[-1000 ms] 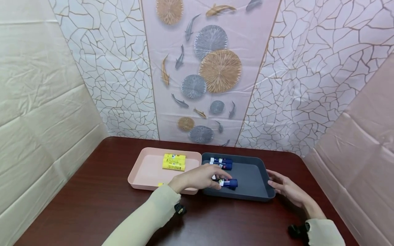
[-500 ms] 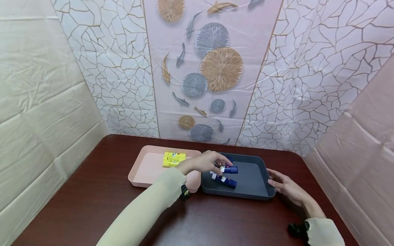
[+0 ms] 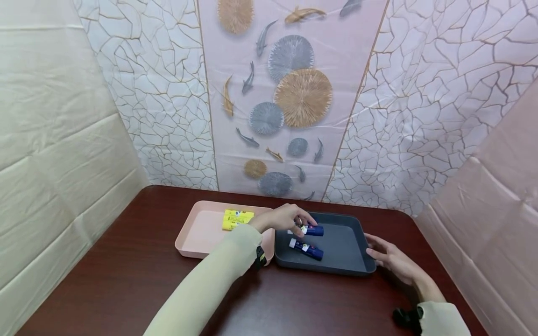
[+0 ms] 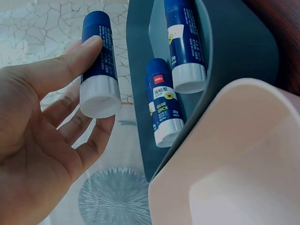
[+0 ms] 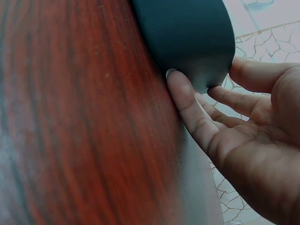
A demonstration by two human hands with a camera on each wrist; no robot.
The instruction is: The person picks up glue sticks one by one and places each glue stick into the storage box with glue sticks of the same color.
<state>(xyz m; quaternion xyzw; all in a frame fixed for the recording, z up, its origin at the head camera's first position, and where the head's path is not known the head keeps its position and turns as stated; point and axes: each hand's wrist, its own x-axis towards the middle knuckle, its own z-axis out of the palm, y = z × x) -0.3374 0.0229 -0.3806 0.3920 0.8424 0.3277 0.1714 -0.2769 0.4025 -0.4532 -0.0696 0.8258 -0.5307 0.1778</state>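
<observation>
My left hand [image 3: 282, 218] is over the left part of the dark blue-grey tray [image 3: 342, 242], pinching a glue stick [image 4: 99, 65] between thumb and fingertips. This stick is blue with a white cap. In the left wrist view two more such sticks are in the tray: a nearer glue stick [image 4: 185, 47] and a label-up glue stick [image 4: 164, 103]. From the head, only the front one shows, lying aslant; the hand covers the back left corner. At the tray's right end my right hand [image 3: 397, 262] grips the end wall, thumb at the rim and fingers along the outside.
A pink tray [image 3: 199, 233] adjoins the dark tray on the left, and the left forearm crosses its front right corner. Several yellow printed cylinders [image 3: 236, 218] lie in its back part. Both trays stand on a dark red wooden table [image 3: 307, 303] before patterned cloth walls.
My left hand has moved back inside the dark tray, apparently carrying the glue stick. The front glue stick it overlapped earlier now lies uncovered. My right hand stays at the tray's end.
</observation>
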